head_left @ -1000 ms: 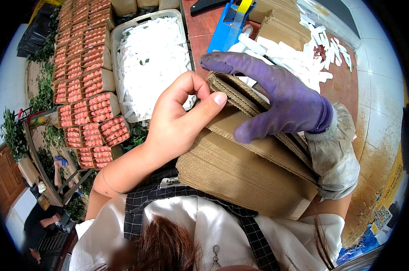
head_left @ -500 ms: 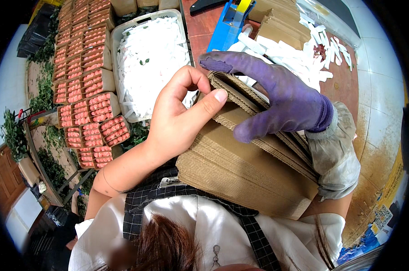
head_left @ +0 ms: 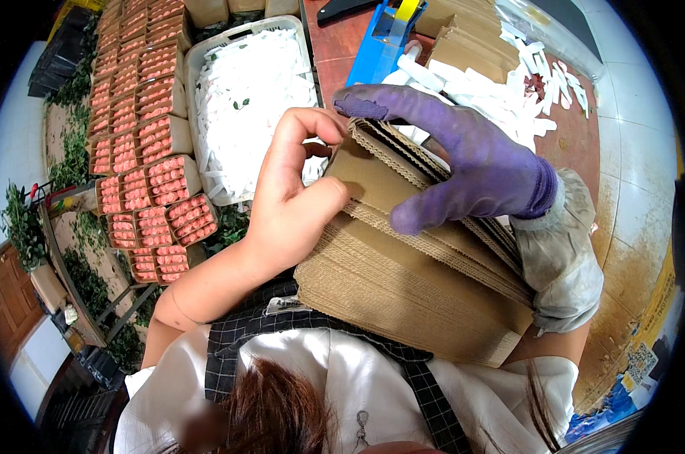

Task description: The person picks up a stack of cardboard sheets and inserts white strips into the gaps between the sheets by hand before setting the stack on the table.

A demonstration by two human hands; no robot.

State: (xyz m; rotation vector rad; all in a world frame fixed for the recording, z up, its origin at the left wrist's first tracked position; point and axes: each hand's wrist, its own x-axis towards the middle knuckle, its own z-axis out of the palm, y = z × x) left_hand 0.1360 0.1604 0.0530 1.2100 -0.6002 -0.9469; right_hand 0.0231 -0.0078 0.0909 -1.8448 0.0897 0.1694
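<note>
The person is hugging a thick stack of cardboard sheets against the chest; the gloved right hand is lying spread over the top sheet, while the bare left hand is pinching that sheet's edge, lifting it. Only the top sheet is coming away, I'd say, with nearly the whole stack left

Bare left hand curled, gloved right hand spread flat.
</note>
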